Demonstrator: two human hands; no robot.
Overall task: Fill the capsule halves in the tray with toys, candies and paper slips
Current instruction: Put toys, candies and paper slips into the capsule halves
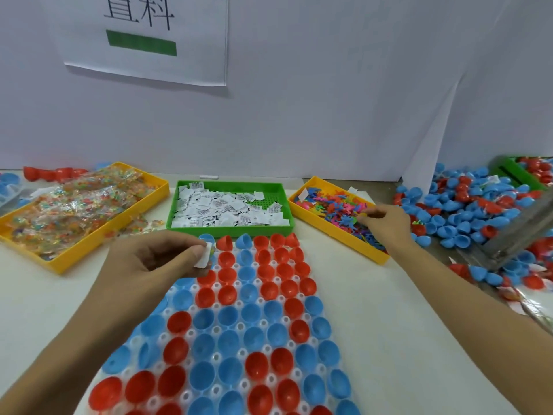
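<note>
A clear plastic tray (270, 378) runs down the middle of the table, holding several red and blue capsule halves (227, 295), open side up. My left hand (155, 259) hovers over the tray's far left corner, pinching a white paper slip (203, 257) and what looks like a candy packet. My right hand (386, 221) reaches into the yellow bin of small coloured toys (335, 209), fingertips pinched on a small yellowish toy (363, 216). Paper slips (227, 209) fill the green bin. Wrapped candies (74, 205) fill the yellow bin at left.
Loose red and blue capsule halves (466, 211) are heaped at the right beside a metal frame (517, 235) and a green bin (520, 172). A few more halves (45, 173) lie at the far left. A white wall with a paper sign (143, 37) stands behind.
</note>
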